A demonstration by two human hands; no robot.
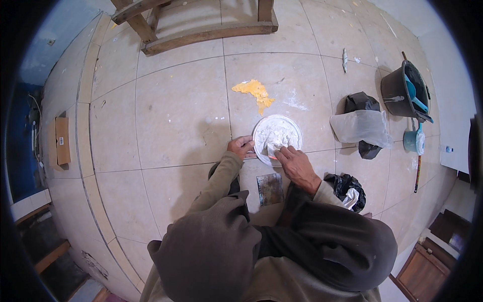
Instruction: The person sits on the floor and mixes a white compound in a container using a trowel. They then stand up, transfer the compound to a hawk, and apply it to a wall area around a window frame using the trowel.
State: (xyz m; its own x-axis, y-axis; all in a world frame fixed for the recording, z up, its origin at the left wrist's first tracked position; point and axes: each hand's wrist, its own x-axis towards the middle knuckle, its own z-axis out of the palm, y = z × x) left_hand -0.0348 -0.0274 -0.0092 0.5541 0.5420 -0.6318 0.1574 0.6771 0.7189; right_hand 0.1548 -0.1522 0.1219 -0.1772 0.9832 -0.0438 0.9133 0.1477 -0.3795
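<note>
A round white tub of thick white paste stands on the tiled floor in front of me. My left hand grips its left rim, fingers bent against the side. Over the near part of the paste, my right hand is closed on a small flat tool with an orange-red edge. Fingers and paste hide most of that tool, so its exact kind is unclear. Between my knees a square, stained metal plate lies flat on the floor.
Beyond the tub lies a torn yellow-orange scrap. To the right are a clear plastic bag, a black bag, a dark bucket and a blue dipper. A wooden bench stands ahead; a cardboard box lies left.
</note>
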